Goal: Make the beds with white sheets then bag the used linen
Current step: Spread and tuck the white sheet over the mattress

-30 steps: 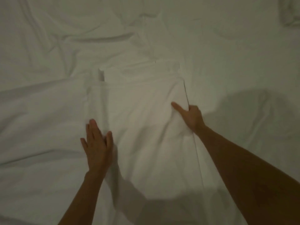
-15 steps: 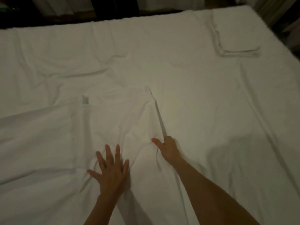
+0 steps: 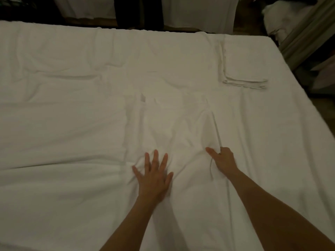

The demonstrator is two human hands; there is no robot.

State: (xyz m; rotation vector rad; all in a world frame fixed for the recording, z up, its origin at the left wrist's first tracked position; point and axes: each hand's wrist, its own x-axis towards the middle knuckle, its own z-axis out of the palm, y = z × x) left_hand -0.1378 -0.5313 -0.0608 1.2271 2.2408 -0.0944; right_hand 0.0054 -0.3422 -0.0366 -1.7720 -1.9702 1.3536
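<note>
A wide bed (image 3: 54, 124) is covered by a wrinkled white sheet. On top, in the middle, lies a white folded sheet (image 3: 174, 124) with a small grey tag at its far left corner. My left hand (image 3: 154, 176) presses flat on its near part, fingers spread. My right hand (image 3: 223, 160) grips the folded sheet's right hem, thumb on top and fingers curled under the edge. Cloth bunches into creases between both hands.
A second folded white cloth (image 3: 244, 69) lies at the bed's far right corner. Beyond the far edge stand dark furniture and white hanging fabric (image 3: 197, 13). A heap of white linen (image 3: 282, 19) sits past the right corner beside a pale frame.
Both hands have pulled the folded sheet toward me, wrinkling it. The left hand's fingers spread wider. The view lifted, so the bed's far edge and the second folded cloth appear.
</note>
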